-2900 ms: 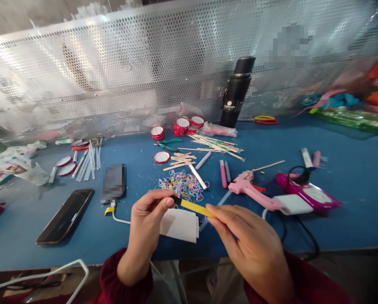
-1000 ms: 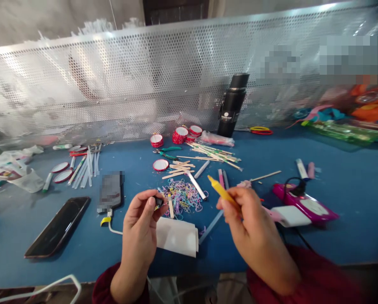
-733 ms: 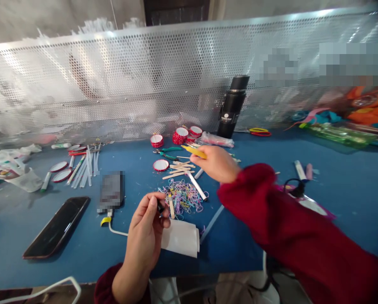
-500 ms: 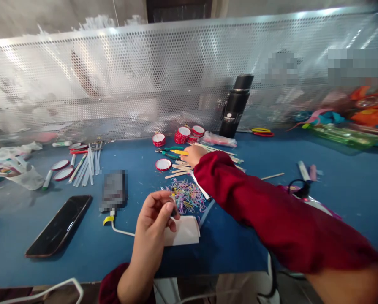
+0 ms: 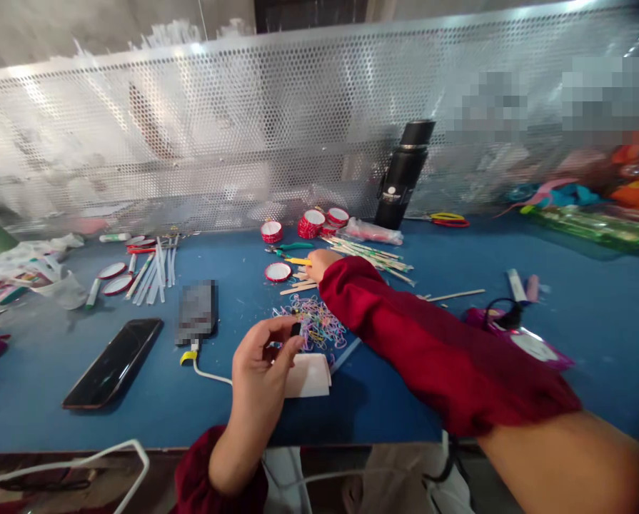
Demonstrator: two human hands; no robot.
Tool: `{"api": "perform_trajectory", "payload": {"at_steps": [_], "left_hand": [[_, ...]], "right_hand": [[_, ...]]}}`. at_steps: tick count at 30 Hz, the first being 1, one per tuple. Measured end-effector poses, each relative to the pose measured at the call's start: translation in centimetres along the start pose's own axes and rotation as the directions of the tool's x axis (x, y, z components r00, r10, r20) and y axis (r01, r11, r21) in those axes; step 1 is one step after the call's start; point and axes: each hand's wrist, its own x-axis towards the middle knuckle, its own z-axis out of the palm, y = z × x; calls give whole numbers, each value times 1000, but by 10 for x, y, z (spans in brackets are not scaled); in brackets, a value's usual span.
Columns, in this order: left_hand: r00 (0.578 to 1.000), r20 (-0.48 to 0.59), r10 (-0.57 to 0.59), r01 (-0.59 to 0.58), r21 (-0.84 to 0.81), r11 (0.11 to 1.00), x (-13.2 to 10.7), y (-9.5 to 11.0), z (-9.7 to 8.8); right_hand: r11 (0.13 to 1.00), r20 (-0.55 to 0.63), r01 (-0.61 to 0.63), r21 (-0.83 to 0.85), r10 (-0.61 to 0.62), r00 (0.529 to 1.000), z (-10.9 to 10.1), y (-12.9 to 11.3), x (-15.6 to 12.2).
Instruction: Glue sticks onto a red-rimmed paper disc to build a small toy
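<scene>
My left hand [image 5: 260, 364] is raised over the near part of the table, thumb and fingertips pinched on a small black piece [image 5: 296, 328]. Just behind it lies a pile of colourful rubber bands [image 5: 319, 321], and a folded white paper [image 5: 308, 376] is below. Farther back, my right hand [image 5: 322, 264] is closed at a slim yellow tool [image 5: 298, 261], whose exact kind I cannot make out. Beside that hand are green-handled pliers [image 5: 295, 246], wooden sticks [image 5: 300, 287] and a red-rimmed round lid [image 5: 278, 272].
A black flask [image 5: 405, 175] stands against the perforated metal screen [image 5: 217, 128]. To the left are a phone [image 5: 113, 364], a cabled dark device [image 5: 197, 310] and translucent glue sticks [image 5: 156, 275]. Yellow-handled scissors [image 5: 448, 219] lie at the back; a purple object [image 5: 544, 350] sits right.
The view has shifted slightly. My right hand stays far back at the yellow tool, and my left hand has turned a little with the black piece still pinched.
</scene>
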Motion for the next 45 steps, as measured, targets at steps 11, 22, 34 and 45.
{"api": "perform_trajectory", "payload": {"at_steps": [11, 22, 34, 45], "left_hand": [[975, 115, 188, -211, 236, 949, 14, 12, 18], [957, 292, -2, -13, 49, 999, -6, 14, 38], [984, 176, -11, 34, -128, 991, -4, 14, 16], [970, 241, 16, 15, -128, 992, -3, 12, 9]], "right_hand": [[996, 67, -88, -1, 88, 994, -129, -24, -84], [927, 34, -165, 338, 163, 986, -92, -45, -175], [985, 27, 115, 131, -120, 992, -116, -37, -199], [950, -36, 292, -115, -298, 954, -114, -35, -194]]}}
